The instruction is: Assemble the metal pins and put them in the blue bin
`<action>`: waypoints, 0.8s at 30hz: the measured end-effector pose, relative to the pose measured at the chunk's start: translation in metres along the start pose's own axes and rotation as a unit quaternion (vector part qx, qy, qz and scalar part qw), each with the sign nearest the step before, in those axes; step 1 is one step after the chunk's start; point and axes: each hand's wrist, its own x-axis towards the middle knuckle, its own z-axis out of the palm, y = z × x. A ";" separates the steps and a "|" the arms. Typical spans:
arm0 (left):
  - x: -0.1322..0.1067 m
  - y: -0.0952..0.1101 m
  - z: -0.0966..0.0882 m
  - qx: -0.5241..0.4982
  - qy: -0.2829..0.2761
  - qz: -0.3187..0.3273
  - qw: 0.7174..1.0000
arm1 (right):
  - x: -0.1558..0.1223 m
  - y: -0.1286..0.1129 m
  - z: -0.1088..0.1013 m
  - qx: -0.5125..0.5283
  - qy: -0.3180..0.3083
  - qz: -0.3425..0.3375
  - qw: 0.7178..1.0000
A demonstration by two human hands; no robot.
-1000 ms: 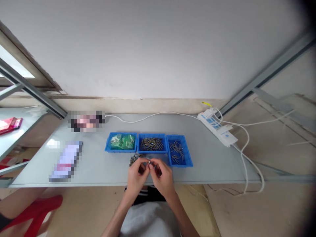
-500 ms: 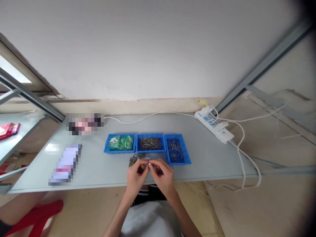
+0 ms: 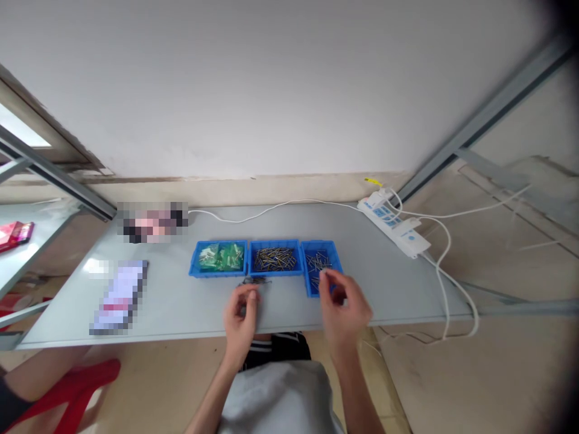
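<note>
My right hand [image 3: 346, 304] is over the near part of the right blue bin [image 3: 337, 256], thumb and fingertips pinched. A tiny pale spot shows at the fingertips, too small to name. Several thin metal screws or nails [image 3: 318, 261] lie in that bin. My left hand [image 3: 240, 313] is at the table's front, its fingers curled and thumb closed against them; what they hold, if anything, is hidden. Just beyond it lies a small pile of dark metal screws [image 3: 253, 281], partly covered by the hand. The middle blue bin [image 3: 275, 273] holds many brass-coloured screws [image 3: 275, 259].
A left blue bin [image 3: 192, 268] holds green and whitish pieces [image 3: 221, 257]. At the right rear is a white power strip [image 3: 393, 226] with cables. A blurred phone-like object [image 3: 120, 295] lies at left. Beside the table are a red stool [image 3: 76, 386] and another person's leg [image 3: 45, 374].
My hands have come apart. The right hand moved right to the right bin with its fingers pinched; the left shifted slightly left and stays by the screw pile.
</note>
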 end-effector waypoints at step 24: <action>0.007 0.001 0.006 0.093 -0.081 0.092 0.988 | -0.044 -0.013 0.042 0.046 -0.302 -0.029 0.952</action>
